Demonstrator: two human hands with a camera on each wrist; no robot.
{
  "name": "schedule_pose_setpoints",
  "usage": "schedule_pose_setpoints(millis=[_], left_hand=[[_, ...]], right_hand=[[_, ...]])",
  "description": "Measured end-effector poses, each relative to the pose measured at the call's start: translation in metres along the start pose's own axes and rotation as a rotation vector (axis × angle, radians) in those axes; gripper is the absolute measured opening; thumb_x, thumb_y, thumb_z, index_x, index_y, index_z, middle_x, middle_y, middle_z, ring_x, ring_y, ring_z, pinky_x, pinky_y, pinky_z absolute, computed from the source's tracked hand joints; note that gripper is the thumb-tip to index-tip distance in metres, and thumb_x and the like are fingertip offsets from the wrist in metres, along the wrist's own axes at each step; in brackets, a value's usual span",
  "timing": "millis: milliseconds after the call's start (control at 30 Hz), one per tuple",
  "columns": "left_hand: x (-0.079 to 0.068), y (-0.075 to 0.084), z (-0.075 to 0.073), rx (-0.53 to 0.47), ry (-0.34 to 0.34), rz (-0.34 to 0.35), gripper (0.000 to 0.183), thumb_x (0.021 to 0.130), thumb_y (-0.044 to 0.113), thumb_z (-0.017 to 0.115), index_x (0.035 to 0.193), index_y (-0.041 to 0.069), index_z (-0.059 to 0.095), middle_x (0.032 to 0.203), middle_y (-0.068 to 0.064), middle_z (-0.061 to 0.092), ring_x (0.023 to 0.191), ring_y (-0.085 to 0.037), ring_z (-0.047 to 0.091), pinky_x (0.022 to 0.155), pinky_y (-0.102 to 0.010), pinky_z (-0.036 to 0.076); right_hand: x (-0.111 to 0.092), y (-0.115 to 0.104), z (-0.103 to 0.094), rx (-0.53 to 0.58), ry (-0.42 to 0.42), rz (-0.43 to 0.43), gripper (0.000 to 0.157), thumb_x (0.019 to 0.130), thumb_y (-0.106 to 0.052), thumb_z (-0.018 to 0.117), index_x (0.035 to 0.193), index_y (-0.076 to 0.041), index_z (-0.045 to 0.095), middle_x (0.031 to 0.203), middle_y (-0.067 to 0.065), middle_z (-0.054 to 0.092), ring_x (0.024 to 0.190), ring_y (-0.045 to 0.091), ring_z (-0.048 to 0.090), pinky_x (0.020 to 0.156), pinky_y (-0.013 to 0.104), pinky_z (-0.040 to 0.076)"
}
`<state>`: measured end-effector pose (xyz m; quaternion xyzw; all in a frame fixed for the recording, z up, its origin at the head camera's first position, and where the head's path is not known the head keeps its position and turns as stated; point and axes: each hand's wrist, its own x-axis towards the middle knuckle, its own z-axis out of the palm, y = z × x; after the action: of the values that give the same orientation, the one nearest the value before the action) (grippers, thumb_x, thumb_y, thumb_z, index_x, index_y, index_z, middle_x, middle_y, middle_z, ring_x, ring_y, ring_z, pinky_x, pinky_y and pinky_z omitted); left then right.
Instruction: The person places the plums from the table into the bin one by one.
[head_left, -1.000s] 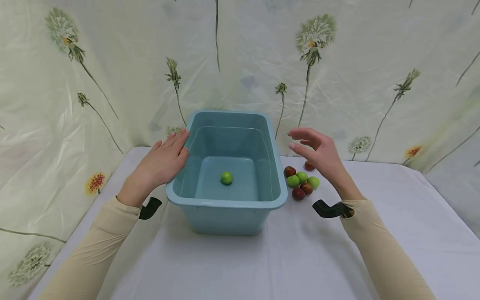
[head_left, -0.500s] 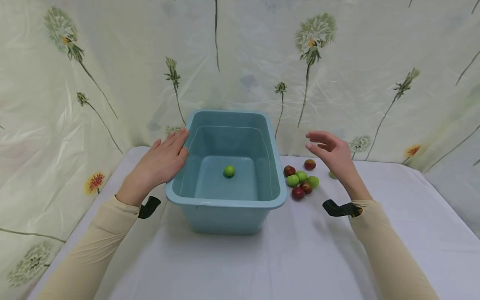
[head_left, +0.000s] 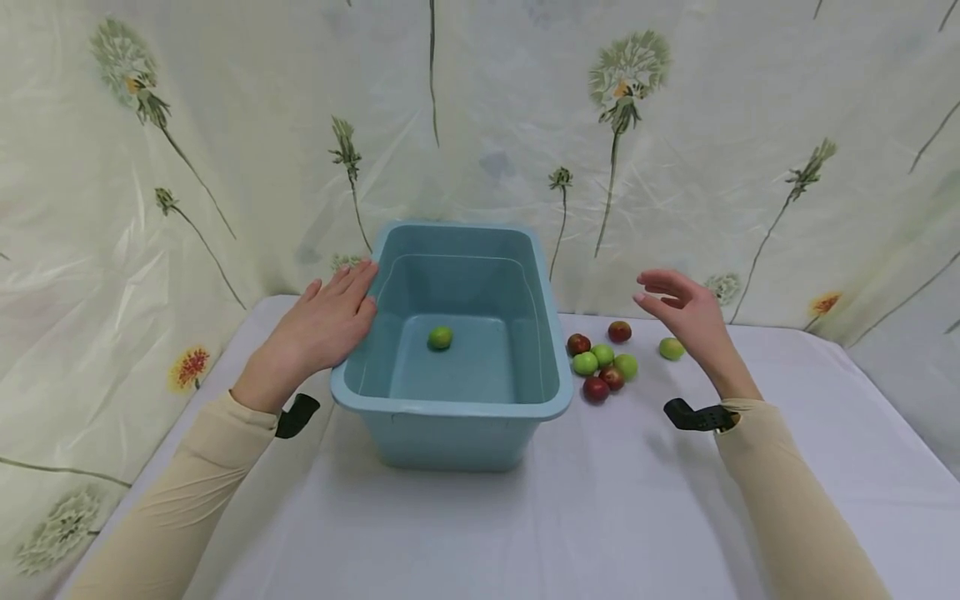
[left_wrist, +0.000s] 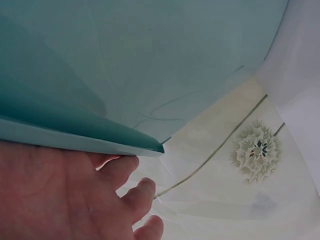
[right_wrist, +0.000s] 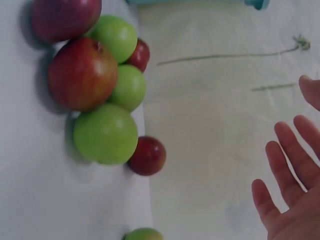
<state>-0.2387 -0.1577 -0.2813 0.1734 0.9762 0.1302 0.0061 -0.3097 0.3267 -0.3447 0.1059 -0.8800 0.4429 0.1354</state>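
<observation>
My left hand (head_left: pixel 318 325) rests on the left rim of a blue plastic tub (head_left: pixel 453 408); in the left wrist view its fingers (left_wrist: pixel 137 197) are held out below the rim. One round green fruit (head_left: pixel 440 337), like a small apple, lies on the tub's floor. To the right of the tub, my right hand (head_left: pixel 686 312) hovers over the table, its fingers loosely bent and holding nothing. Nearest below it is a lone green fruit (head_left: pixel 671 348). Several red and green fruits cluster beside the tub, among them a red one (right_wrist: pixel 82 74) and a green one (right_wrist: pixel 106 134).
A white cloth (head_left: pixel 600 517) covers the table. Behind it hangs a pale curtain (head_left: pixel 480 108) printed with dandelions. A single red fruit (head_left: pixel 619 332) lies just behind the cluster. Each wrist wears a black camera mount (head_left: pixel 697 415).
My right hand has moved right, away from the tub and past the cluster, uncovering the lone green fruit. Inside the tub, the green fruit has rolled back and to the left. My left hand stays put.
</observation>
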Motion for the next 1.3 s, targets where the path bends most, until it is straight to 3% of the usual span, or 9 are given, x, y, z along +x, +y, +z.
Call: schedule_pose_setpoints(millis=[233, 567, 800, 1067, 1167, 1300], left_hand=[[0.002, 0.001, 0.000, -0.008, -0.011, -0.015, 0.057, 0.106, 0.026, 0.021, 0.158, 0.005, 0.012, 0.164, -0.011, 0.008, 0.149, -0.033, 0.005, 0.116, -0.057, 0.006], [0.002, 0.000, 0.001, -0.007, -0.015, -0.013, 0.057, 0.107, 0.027, 0.022, 0.158, 0.005, 0.011, 0.164, -0.011, 0.007, 0.149, -0.033, 0.004, 0.116, -0.057, 0.005], [0.001, 0.000, 0.001, -0.018, -0.013, -0.012, 0.057, 0.107, 0.026, 0.022, 0.158, 0.005, 0.011, 0.164, -0.011, 0.006, 0.149, -0.034, 0.004, 0.116, -0.057, 0.005], [0.001, -0.001, 0.002, -0.038, -0.003, -0.022, 0.057, 0.106, 0.027, 0.021, 0.159, 0.007, 0.012, 0.164, -0.010, 0.007, 0.149, -0.032, 0.004, 0.116, -0.057, 0.005], [0.001, -0.001, 0.001, -0.039, 0.002, -0.022, 0.057, 0.106, 0.027, 0.021, 0.158, 0.007, 0.012, 0.164, -0.010, 0.008, 0.149, -0.032, 0.004, 0.116, -0.057, 0.005], [0.000, 0.000, 0.001, -0.038, 0.003, -0.018, 0.057, 0.107, 0.027, 0.022, 0.158, 0.006, 0.012, 0.164, -0.011, 0.008, 0.149, -0.033, 0.005, 0.115, -0.058, 0.006]], right_hand=[[-0.001, 0.022, -0.009, -0.033, 0.002, 0.014, 0.052, 0.095, -0.039, 0.066, 0.135, -0.008, 0.057, 0.133, 0.013, 0.057, 0.125, 0.027, 0.050, 0.099, 0.030, 0.041], [-0.004, 0.043, -0.019, -0.095, -0.013, 0.062, 0.053, 0.095, -0.038, 0.065, 0.135, -0.004, 0.056, 0.134, 0.015, 0.055, 0.126, 0.032, 0.049, 0.102, 0.050, 0.038], [-0.007, 0.061, -0.023, -0.133, -0.052, 0.124, 0.056, 0.096, -0.037, 0.065, 0.137, 0.000, 0.053, 0.134, 0.021, 0.055, 0.127, 0.035, 0.047, 0.102, 0.045, 0.038], [-0.016, 0.077, -0.028, -0.154, -0.115, 0.180, 0.060, 0.095, -0.040, 0.064, 0.139, 0.000, 0.051, 0.137, 0.024, 0.052, 0.130, 0.040, 0.043, 0.101, 0.056, 0.034], [-0.018, 0.083, -0.030, -0.171, -0.145, 0.181, 0.059, 0.095, -0.038, 0.065, 0.138, 0.001, 0.051, 0.136, 0.024, 0.053, 0.129, 0.040, 0.044, 0.099, 0.051, 0.037], [-0.020, 0.089, -0.031, -0.194, -0.189, 0.183, 0.056, 0.094, -0.034, 0.068, 0.136, 0.001, 0.053, 0.134, 0.024, 0.056, 0.127, 0.039, 0.047, 0.089, 0.028, 0.044]])
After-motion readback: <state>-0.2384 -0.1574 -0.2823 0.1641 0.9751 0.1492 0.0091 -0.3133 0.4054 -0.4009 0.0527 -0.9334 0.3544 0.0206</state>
